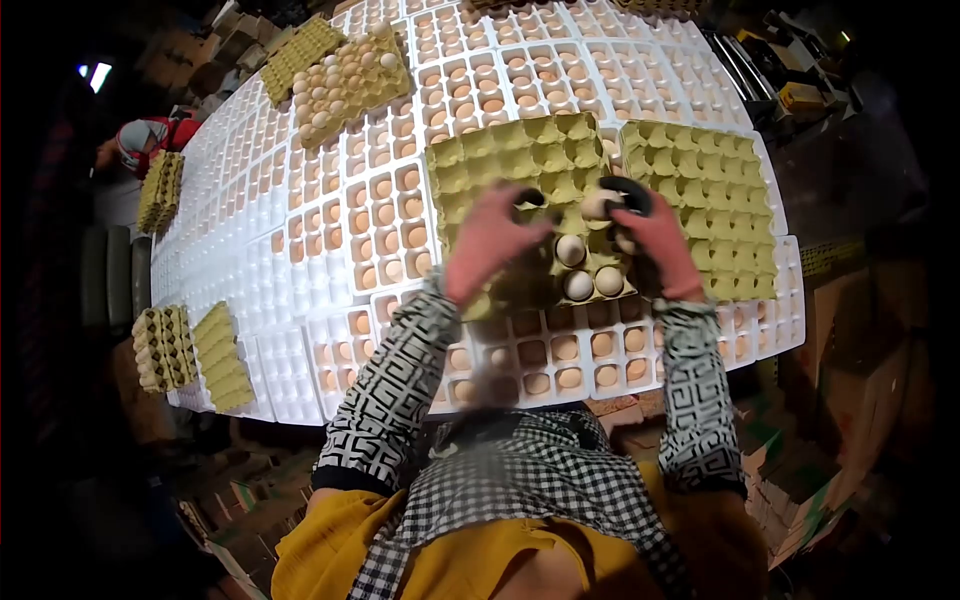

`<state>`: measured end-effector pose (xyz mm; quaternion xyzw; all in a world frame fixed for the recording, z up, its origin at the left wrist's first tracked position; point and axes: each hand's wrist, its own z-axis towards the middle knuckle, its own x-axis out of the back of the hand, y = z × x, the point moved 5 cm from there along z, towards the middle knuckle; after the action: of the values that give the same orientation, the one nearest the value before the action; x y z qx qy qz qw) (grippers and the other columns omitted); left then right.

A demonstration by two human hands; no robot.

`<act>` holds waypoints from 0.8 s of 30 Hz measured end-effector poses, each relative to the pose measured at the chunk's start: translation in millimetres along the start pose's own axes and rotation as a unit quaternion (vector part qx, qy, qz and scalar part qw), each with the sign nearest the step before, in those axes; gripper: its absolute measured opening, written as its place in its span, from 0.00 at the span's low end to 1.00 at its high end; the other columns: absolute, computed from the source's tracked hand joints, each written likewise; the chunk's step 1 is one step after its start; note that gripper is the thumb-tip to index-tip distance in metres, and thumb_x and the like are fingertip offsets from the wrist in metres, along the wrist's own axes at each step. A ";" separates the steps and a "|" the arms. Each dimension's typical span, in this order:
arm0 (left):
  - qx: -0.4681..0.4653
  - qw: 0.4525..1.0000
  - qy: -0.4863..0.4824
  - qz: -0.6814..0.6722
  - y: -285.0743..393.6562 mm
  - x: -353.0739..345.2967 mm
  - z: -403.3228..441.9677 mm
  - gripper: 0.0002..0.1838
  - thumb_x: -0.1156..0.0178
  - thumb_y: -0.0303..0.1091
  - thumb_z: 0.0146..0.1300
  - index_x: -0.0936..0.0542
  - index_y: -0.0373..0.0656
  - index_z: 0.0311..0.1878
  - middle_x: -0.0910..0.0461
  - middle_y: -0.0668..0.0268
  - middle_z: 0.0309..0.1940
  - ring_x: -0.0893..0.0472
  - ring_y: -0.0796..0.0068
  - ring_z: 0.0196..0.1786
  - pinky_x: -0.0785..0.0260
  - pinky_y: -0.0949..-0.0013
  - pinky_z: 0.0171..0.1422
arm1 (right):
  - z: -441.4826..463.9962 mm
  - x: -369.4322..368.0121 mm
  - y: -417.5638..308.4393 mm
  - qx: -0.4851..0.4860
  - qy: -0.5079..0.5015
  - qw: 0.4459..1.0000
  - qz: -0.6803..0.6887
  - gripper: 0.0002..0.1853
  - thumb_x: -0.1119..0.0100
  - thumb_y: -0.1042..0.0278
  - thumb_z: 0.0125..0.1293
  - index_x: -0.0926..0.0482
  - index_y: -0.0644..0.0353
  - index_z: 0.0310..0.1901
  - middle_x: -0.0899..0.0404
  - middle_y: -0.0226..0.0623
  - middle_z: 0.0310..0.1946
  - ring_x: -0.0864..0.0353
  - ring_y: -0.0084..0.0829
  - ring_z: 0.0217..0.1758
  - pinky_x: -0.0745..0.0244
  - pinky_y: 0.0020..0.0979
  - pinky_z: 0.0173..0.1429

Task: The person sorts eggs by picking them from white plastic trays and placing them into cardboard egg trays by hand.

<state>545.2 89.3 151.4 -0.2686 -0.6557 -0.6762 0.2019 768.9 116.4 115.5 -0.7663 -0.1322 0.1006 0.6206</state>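
Observation:
My right hand (pixel 655 235), in a pink glove with dark fingertips, pinches a pale egg (pixel 599 205) over the right side of a yellow-green egg tray (pixel 540 150). Another egg (pixel 625 240) shows partly under that hand. Several eggs, among them a white egg (pixel 578 286), sit in the tray's near right cells. Over the tray's left half is my left hand (pixel 500 240), gloved alike and slightly blurred. Its thumb and forefinger are apart, with nothing visible between them; its other fingers are partly hidden.
White plastic trays (pixel 385 215) of brown eggs cover the table beneath. A second yellow-green tray (pixel 715 205) lies to the right. At the far left stands a tray full of eggs (pixel 350 85). Stacked trays (pixel 165 345) rest near the left edge; a person (pixel 150 140) is beyond.

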 end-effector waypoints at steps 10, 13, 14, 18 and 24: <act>-0.122 0.992 -0.004 -0.028 -7.8 -26.4 -52.8 0.31 0.26 0.43 0.48 0.21 0.43 0.56 0.21 0.56 0.54 0.19 0.58 0.55 0.27 0.61 0.60 | -71.8 -7.4 42.0 0.252 0.040 0.679 -0.688 0.24 0.28 0.55 0.47 0.18 0.44 0.49 0.24 0.43 0.60 0.23 0.38 0.57 0.32 0.38 0.64; -0.063 0.986 0.014 -0.154 -40.9 8.0 -137.8 0.33 0.25 0.41 0.46 0.22 0.41 0.57 0.19 0.56 0.51 0.19 0.54 0.52 0.27 0.60 0.59 | -75.6 7.7 22.8 0.274 0.056 0.785 -0.553 0.22 0.24 0.60 0.47 0.16 0.51 0.45 0.26 0.48 0.62 0.22 0.47 0.58 0.25 0.39 0.60; -0.019 0.980 0.040 -0.195 -63.1 28.0 -168.1 0.32 0.25 0.38 0.47 0.22 0.41 0.57 0.18 0.58 0.50 0.18 0.61 0.51 0.27 0.62 0.59 | -80.1 6.8 13.0 0.217 0.056 0.824 -0.520 0.21 0.23 0.65 0.45 0.15 0.55 0.45 0.26 0.48 0.61 0.22 0.48 0.59 0.25 0.38 0.61; 0.235 0.908 0.332 -0.100 -229.4 137.2 -307.3 0.27 0.28 0.33 0.53 0.22 0.36 0.57 0.18 0.59 0.47 0.18 0.70 0.49 0.25 0.66 0.55 | -95.6 67.5 64.9 0.050 0.123 0.988 -0.076 0.19 0.32 0.70 0.59 0.19 0.68 0.51 0.24 0.44 0.58 0.19 0.33 0.54 0.26 0.31 0.60; 0.258 0.902 0.345 0.037 -311.1 221.0 -296.3 0.25 0.29 0.40 0.53 0.19 0.39 0.54 0.17 0.57 0.47 0.18 0.61 0.48 0.27 0.61 0.56 | -44.6 -56.0 18.5 0.189 0.324 0.746 -0.551 0.19 0.35 0.65 0.64 0.19 0.53 0.56 0.27 0.48 0.58 0.26 0.47 0.61 0.28 0.41 0.61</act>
<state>150.5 -169.8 49.3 0.0190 -0.6860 -0.5256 0.5028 731.7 53.2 106.2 -0.4140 -0.3004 -0.4900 0.7059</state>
